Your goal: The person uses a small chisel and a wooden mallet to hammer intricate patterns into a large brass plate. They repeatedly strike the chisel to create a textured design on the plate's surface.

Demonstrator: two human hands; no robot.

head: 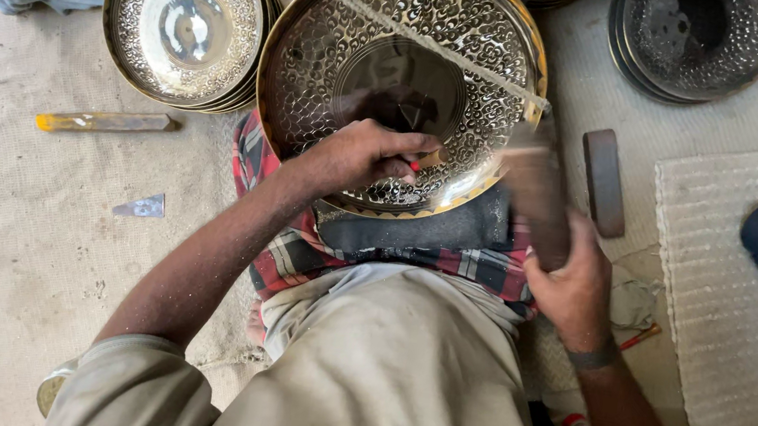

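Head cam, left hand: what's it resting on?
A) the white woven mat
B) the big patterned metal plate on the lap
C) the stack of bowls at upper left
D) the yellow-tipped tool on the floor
B: the left hand lies on the lower part of the big patterned metal plate, pinching a small tool.

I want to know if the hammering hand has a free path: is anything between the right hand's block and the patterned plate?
Nothing visible does. The right hand holds a blurred wooden block beside the plate's right rim. The left hand rests on the plate's lower face, off that path. A cord crosses the plate higher up.
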